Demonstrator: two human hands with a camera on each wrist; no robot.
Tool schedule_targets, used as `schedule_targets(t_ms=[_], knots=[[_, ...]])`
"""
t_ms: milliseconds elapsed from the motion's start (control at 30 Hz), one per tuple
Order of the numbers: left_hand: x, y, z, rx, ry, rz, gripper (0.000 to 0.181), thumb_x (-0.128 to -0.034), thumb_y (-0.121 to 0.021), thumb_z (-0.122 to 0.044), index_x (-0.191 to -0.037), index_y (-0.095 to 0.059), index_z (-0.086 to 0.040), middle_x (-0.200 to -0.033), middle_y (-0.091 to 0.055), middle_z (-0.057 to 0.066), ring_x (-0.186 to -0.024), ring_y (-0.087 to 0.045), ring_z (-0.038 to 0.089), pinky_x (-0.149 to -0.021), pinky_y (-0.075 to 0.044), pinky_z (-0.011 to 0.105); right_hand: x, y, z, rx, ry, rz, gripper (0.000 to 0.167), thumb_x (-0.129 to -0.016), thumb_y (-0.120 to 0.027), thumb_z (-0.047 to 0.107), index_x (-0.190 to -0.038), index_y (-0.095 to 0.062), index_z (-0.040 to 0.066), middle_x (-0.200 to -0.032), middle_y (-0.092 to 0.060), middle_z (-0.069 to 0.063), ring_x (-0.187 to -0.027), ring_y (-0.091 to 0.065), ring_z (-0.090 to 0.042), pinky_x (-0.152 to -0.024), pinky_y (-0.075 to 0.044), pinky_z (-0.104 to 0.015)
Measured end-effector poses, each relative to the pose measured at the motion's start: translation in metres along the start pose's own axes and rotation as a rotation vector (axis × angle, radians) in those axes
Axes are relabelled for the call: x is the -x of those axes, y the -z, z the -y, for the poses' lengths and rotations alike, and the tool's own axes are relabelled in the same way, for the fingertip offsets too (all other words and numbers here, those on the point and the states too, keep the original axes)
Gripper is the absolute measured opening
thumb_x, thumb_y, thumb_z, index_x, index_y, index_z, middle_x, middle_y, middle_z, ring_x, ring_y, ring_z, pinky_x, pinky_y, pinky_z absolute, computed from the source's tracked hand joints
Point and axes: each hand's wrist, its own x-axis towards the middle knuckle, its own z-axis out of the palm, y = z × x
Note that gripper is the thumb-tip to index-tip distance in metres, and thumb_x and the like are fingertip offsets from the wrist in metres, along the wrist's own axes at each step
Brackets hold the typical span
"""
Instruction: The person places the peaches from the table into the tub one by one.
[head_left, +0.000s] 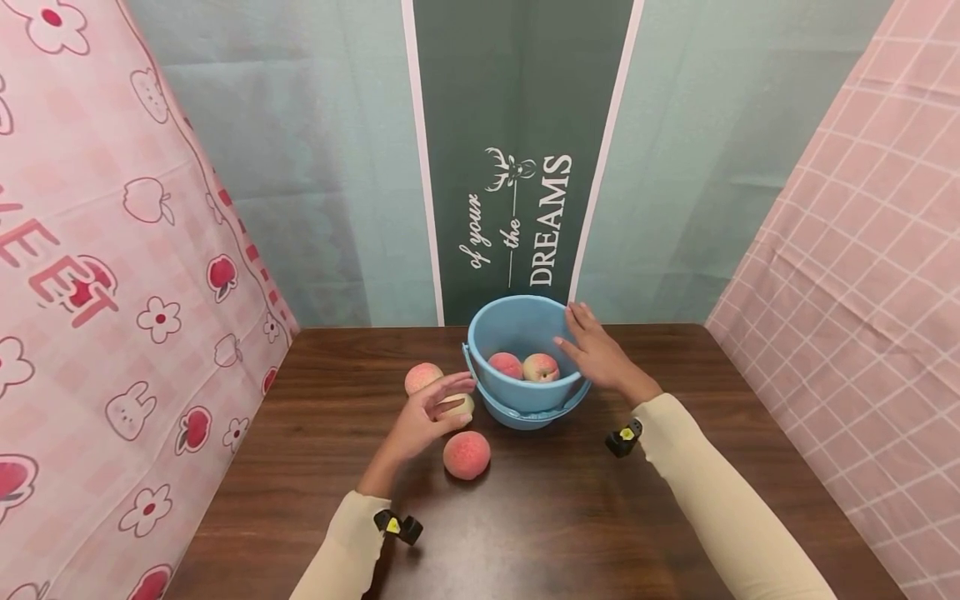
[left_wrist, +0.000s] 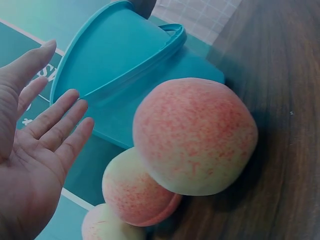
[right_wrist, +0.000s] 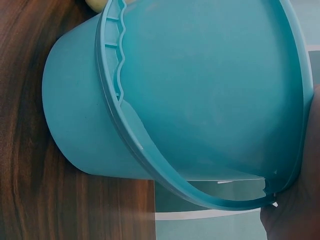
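Note:
A blue bucket [head_left: 525,408] stands upright near the table's back edge with two peaches [head_left: 542,367] visible inside. My right hand [head_left: 600,354] rests on its right rim, fingers extended; the right wrist view shows the bucket wall [right_wrist: 210,85] and part of that hand [right_wrist: 295,205]. Left of the bucket, my left hand [head_left: 423,421] is held over the peaches, fingers spread and gripping nothing. One peach [head_left: 467,455] lies in front, another [head_left: 423,378] behind, and a paler one [head_left: 457,407] is partly hidden by the fingers. In the left wrist view the palm [left_wrist: 30,175] faces up beside three peaches [left_wrist: 195,135].
The dark wooden table [head_left: 555,525] runs up to a green and grey-blue cloth backdrop [head_left: 330,208]. Pink patterned cloth [head_left: 150,275] hangs on the left and pink checked cloth [head_left: 862,250] on the right. Each wrist wears a small black device [head_left: 624,437].

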Motion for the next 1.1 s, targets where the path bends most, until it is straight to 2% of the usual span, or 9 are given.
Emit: schedule_targets(t_ms=[300, 467, 633, 833, 933, 1100], knots=[[0.003, -0.003, 0.006, 0.015, -0.001, 0.017, 0.061, -0.0907, -0.074, 0.000, -0.147, -0.052, -0.009, -0.140, -0.060, 0.015, -0.133, -0.054, 0.033, -0.108, -0.045, 0.050, -0.001, 0.000, 0.000, -0.002, -0.004, -0.003, 0.077, -0.107, -0.040, 0.048, -0.163, -0.006, 0.008, -0.171, 0.002, -0.008, -0.156, 0.009, -0.029, -0.120, -0.013, -0.063], [0.006, -0.004, 0.011, 0.024, -0.007, 0.029, 0.063, -0.0895, -0.074, 0.004, -0.147, -0.049, -0.001, -0.140, -0.059, 0.019, -0.133, -0.053, 0.037, -0.108, -0.043, 0.056, -0.001, -0.001, -0.001, 0.000, -0.005, -0.005, 0.077, -0.106, -0.040, 0.048, -0.163, -0.006, 0.008, -0.171, 0.002, -0.008, -0.156, 0.009, -0.029, -0.120, -0.013, -0.063], [0.008, -0.005, 0.012, 0.016, 0.015, 0.024, 0.063, -0.0886, -0.073, 0.007, -0.146, -0.047, 0.004, -0.140, -0.059, 0.019, -0.133, -0.053, 0.037, -0.107, -0.044, 0.057, -0.001, -0.002, -0.001, 0.002, -0.002, -0.005, 0.077, -0.107, -0.040, 0.048, -0.162, -0.006, 0.007, -0.171, 0.002, -0.008, -0.156, 0.008, -0.030, -0.121, -0.013, -0.062], [0.011, -0.006, 0.015, 0.001, 0.021, 0.038, 0.063, -0.0880, -0.072, 0.010, -0.145, -0.046, 0.008, -0.140, -0.055, 0.028, -0.132, -0.051, 0.045, -0.105, -0.042, 0.063, 0.001, -0.004, 0.001, 0.006, 0.001, -0.002, 0.077, -0.107, -0.041, 0.047, -0.162, -0.007, 0.006, -0.171, 0.001, -0.010, -0.156, 0.007, -0.031, -0.121, -0.013, -0.062], [0.012, -0.006, 0.017, -0.003, 0.019, 0.044, 0.063, -0.0882, -0.072, 0.009, -0.145, -0.047, 0.006, -0.141, -0.055, 0.029, -0.132, -0.051, 0.046, -0.105, -0.042, 0.064, 0.002, -0.004, 0.002, 0.004, -0.002, -0.002, 0.077, -0.107, -0.041, 0.047, -0.162, -0.007, 0.006, -0.171, 0.001, -0.010, -0.156, 0.007, -0.031, -0.120, -0.013, -0.062], [0.013, -0.006, 0.021, -0.015, 0.030, 0.047, 0.062, -0.0890, -0.073, 0.006, -0.146, -0.051, -0.004, -0.141, -0.058, 0.019, -0.132, -0.054, 0.038, -0.106, -0.045, 0.056, 0.003, -0.005, 0.002, 0.003, 0.000, -0.018, 0.077, -0.107, -0.041, 0.047, -0.162, -0.008, 0.005, -0.171, 0.000, -0.011, -0.156, 0.006, -0.032, -0.120, -0.013, -0.063]])
